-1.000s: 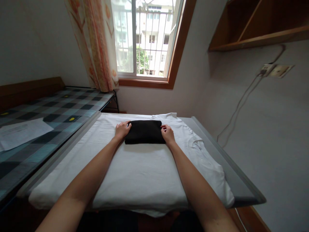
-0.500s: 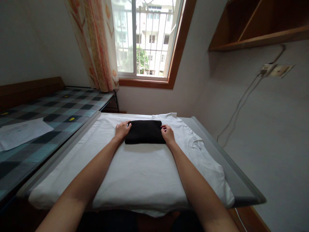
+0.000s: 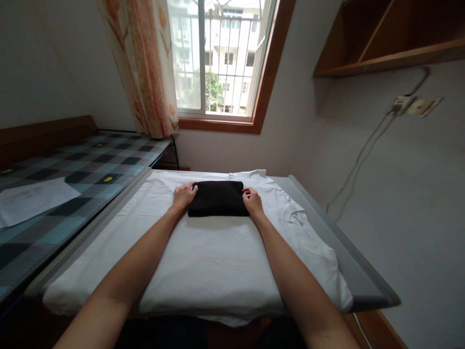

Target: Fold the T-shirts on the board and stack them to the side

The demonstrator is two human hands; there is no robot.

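A folded black cloth (image 3: 218, 198), a neat flat rectangle, lies on a spread white cloth (image 3: 214, 261) with sleeve-like folds on its right side. At the black cloth's left edge, my left hand (image 3: 184, 195) is closed lightly on its upper corner, thumb along the side. My right hand (image 3: 252, 201) has curled fingers pinching the right edge near the top corner. Both forearms rest low over the white cloth. What the undersides of my fingers touch is hidden.
The white cloth covers most of a grey table (image 3: 348, 261) with raised edges. To the left is a bed with a checked mattress (image 3: 119, 157) and paper (image 3: 36, 198) on it. A curtain (image 3: 148, 72) hangs beside the window; a power cord (image 3: 358, 157) runs down the right wall.
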